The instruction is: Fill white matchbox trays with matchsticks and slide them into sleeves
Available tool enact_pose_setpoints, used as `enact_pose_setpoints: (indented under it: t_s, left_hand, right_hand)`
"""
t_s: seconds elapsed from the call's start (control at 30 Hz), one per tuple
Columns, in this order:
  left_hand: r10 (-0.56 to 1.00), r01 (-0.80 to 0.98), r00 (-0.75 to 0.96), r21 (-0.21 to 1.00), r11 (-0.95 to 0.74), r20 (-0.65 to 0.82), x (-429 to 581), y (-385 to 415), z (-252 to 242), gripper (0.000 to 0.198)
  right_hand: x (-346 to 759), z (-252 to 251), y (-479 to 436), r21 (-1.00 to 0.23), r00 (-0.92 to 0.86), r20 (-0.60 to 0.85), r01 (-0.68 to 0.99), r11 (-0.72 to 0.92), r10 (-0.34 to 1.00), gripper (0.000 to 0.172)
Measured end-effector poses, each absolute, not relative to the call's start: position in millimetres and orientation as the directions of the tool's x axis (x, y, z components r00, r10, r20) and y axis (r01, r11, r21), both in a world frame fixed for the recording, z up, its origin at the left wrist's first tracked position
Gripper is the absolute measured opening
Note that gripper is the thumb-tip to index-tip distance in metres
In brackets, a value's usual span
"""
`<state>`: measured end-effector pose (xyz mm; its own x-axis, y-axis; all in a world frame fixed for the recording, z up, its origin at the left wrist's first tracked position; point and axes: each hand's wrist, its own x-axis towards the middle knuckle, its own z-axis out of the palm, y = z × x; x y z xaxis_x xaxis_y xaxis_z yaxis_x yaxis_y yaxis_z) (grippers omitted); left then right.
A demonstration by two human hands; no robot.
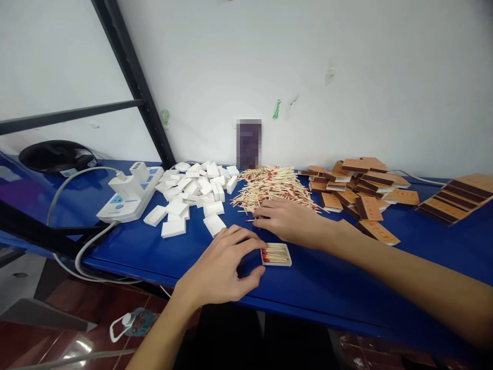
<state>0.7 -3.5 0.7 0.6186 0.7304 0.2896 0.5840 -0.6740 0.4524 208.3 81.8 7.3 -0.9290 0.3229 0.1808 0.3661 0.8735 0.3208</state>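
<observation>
A small white tray [284,263] filled with red-tipped matches [276,253] lies on the blue table near its front edge. My left hand [227,264] rests at the tray's left end, fingers apart, with fingertips at its left side. Behind the tray, my right hand [279,221] reaches to the front of a large heap of loose matches [273,185]; its fingers are closed together, and a match shows by the fingertips. What those fingers hold, if anything, is too small to make out.
White empty trays [192,190] are piled left of the heap. Orange and brown matchbox sleeves [354,185] lie at the right. A power strip [131,200] with cables stands at the left beside a black shelf post [134,77]. A dark pixelated object [249,144] leans on the wall.
</observation>
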Motion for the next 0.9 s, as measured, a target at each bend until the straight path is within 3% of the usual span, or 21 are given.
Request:
enact_pose_setpoints:
  t_s: [0.33, 0.5, 0.7, 0.8, 0.9]
  left_hand:
    - [0.729, 0.595, 0.629, 0.437, -0.674, 0.27, 0.7, -3.2, -0.1, 0.031]
    - [0.694, 0.572, 0.673, 0.416, -0.707, 0.254, 2.0, -3.3, -1.7, 0.038]
    - [0.679, 0.547, 0.683, 0.429, -0.719, 0.267, 2.6, -1.9, -2.5, 0.026]
    - [0.672, 0.539, 0.689, 0.428, -0.726, 0.273, 2.6, -2.1, -1.7, 0.022]
    - [0.659, 0.524, 0.699, 0.428, -0.736, 0.277, 2.9, -2.6, -0.6, 0.018]
  right_hand:
    - [240.0, -12.4, 61.4, 0.122, -0.873, 0.373, 0.382, 0.916, 0.314, 0.025]
    - [248.9, -13.3, 55.8, 0.179, -0.867, 0.415, 0.375, 0.91, 0.275, 0.023]
    - [253.3, -6.2, 53.7, 0.217, -0.829, 0.466, 0.447, 0.868, 0.31, 0.023]
    - [253.5, -4.1, 49.4, 0.054, -0.753, 0.543, 0.474, 0.879, 0.373, 0.016]
    - [250.9, -3.2, 43.4, -0.232, -0.619, 0.59, 0.485, 0.843, 0.518, 0.01]
